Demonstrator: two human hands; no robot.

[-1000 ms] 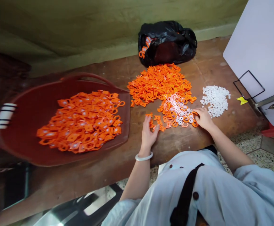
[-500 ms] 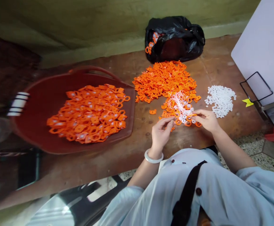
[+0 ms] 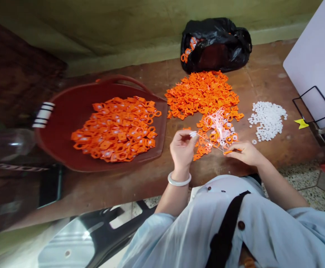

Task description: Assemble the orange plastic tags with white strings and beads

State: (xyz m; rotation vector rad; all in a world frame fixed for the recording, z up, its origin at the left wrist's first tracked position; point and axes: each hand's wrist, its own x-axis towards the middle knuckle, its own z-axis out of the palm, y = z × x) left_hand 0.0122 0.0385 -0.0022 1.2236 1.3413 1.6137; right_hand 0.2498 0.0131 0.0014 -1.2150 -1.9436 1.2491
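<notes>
My left hand [image 3: 182, 149], with a white bangle at the wrist, pinches a small white piece [image 3: 193, 134] with a thin string running from it. That string stretches right to my right hand [image 3: 245, 153], whose fingers are closed on an orange piece [image 3: 229, 152]. Between and just beyond the hands lies a bundle of pale pink strings [image 3: 218, 121] with white pieces at its near end, on top of scattered orange pieces [image 3: 203, 149]. A larger heap of orange pieces [image 3: 204, 91] lies behind. White beads [image 3: 268, 121] form a pile to the right.
A dark red basket [image 3: 59, 111] holding many orange pieces stands on the left of the brown table [image 3: 101, 190]. At the back is a black plastic bag [image 3: 217, 44] with orange pieces in its mouth. A pale panel [image 3: 316, 56] stands at the right.
My left hand has moved away from my right hand, and a string is now stretched between them. The whole view has shifted, so the scene sits a little further right.
</notes>
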